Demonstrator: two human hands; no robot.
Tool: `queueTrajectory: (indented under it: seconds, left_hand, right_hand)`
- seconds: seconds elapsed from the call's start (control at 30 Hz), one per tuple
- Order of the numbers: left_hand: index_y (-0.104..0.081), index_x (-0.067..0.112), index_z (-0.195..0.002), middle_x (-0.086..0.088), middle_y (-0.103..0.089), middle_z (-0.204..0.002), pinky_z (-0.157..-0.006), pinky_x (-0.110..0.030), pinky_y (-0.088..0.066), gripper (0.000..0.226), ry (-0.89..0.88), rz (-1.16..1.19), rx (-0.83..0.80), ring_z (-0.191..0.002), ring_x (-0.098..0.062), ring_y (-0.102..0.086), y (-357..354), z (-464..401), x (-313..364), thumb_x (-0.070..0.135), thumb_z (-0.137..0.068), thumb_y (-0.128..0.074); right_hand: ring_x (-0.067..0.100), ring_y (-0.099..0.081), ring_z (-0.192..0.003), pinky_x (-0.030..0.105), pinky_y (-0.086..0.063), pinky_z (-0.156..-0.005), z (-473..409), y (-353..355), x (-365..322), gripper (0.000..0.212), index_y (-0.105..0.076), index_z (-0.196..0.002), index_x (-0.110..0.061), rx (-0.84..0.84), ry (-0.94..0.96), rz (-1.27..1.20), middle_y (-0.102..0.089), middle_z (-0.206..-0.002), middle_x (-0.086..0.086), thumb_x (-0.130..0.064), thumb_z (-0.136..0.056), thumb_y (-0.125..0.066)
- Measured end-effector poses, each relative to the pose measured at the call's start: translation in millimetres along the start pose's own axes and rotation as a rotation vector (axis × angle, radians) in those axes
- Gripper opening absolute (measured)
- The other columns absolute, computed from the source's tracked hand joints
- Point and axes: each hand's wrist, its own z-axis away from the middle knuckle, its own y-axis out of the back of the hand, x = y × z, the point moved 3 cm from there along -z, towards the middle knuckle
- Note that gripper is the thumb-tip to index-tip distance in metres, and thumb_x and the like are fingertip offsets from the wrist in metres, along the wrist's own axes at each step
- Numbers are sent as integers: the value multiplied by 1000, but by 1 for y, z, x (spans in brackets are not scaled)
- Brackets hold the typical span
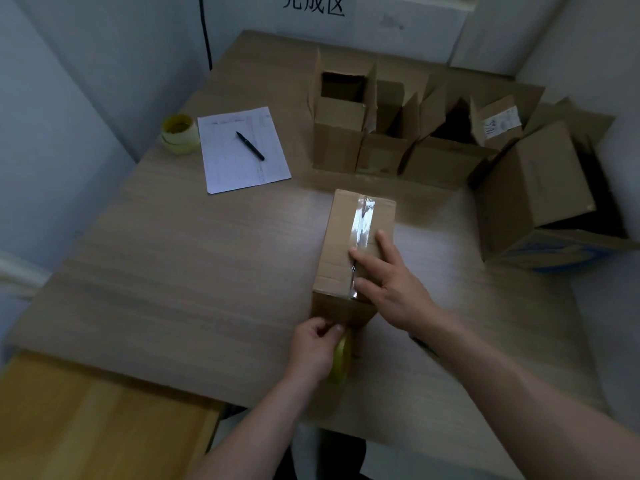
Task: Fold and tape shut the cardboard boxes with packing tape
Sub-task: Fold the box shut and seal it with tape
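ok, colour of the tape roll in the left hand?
Yellowish, seen in the head view: tape roll gripped by the left hand.

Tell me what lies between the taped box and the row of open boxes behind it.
Only bare table separates the taped box from the open boxes, per the head view.

Right hand [391,282] on taped box [346,244]

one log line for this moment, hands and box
step: taping seam | left hand: grips tape roll at near end | right hand: presses tape strip on closed box
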Motion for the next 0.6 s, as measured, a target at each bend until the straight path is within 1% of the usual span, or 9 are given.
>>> queueTrajectory:
  seconds: [0.1,0.17,0.2,0.27,0.33,0.37,0.47,0.53,0.6]
  left_hand:
    - [-69,13,-79,-11,-70,-84,-71,-31,-48,9,39,-51,23,-79,-20,-63,0,-7,-1,9,-87,-69]
    - [-72,7,-93,-11,-71,-92,-76,-33,-50,7,27,-54,43,-86,-18,-64,-1,-11,2,9,-87,-69]
    - [-72,6,-98,-9,-71,-94,-78,-33,-49,12,16,-57,48,-87,-17,-63,-2,-13,3,9,-87,-70]
    - [-72,5,-104,-6,-70,-95,-80,-32,-49,17,-3,-59,56,-88,-14,-62,-4,-15,5,10,-87,-70]
    - [-72,5,-103,-6,-70,-96,-80,-33,-49,17,-9,-57,67,-88,-14,-63,-5,-16,4,11,-88,-70]
    - [-72,5,-103,-5,-70,-95,-77,-31,-49,17,-14,-58,70,-87,-14,-63,-6,-16,5,12,-88,-70]
    - [-73,6,-103,-1,-69,-92,-68,-20,-43,17,-22,-62,78,-83,-13,-62,-6,-17,6,13,-88,-70]
    - [-73,6,-103,-4,-71,-95,-71,-23,-45,18,-19,-76,76,-84,-15,-63,-6,-18,6,15,-87,-71]
    - [-73,7,-103,-9,-73,-98,-79,-31,-49,19,-13,-96,68,-87,-18,-66,-6,-19,5,17,-87,-71]
  right_hand:
    - [10,-23,-145,37,-30,-113,20,20,28,48,-49,-141,-36,266,-1,-218,-24,-160,-8,-25,-96,-59]
    - [17,-43,-134,42,-41,-108,41,29,63,42,-57,-134,-27,444,-120,-110,-47,-146,-1,-19,-93,-62]
    - [20,-49,-127,41,-44,-103,51,30,81,42,-59,-131,-25,415,-195,16,-53,-139,1,-21,-90,-65]
    - [21,-56,-116,35,-46,-94,71,20,114,44,-60,-129,-26,169,-335,290,-57,-131,0,-34,-86,-69]
    - [18,-58,-108,31,-49,-84,87,7,137,46,-60,-126,-31,-50,-388,492,-56,-125,-5,-43,-82,-68]
    - [17,-57,-106,30,-49,-82,93,2,145,44,-59,-124,-33,-84,-378,544,-54,-122,-6,-43,-82,-67]
    - [20,-56,-103,30,-46,-79,96,-4,151,33,-59,-122,-28,-55,-352,611,-56,-117,-2,-36,-90,-60]
    - [26,-58,-99,33,-44,-75,96,0,143,26,-59,-119,-20,43,-353,503,-59,-113,5,-29,-96,-55]
    - [24,-58,-84,35,-42,-63,101,8,122,18,-61,-113,-16,220,-215,300,-58,-97,3,-19,-95,-54]
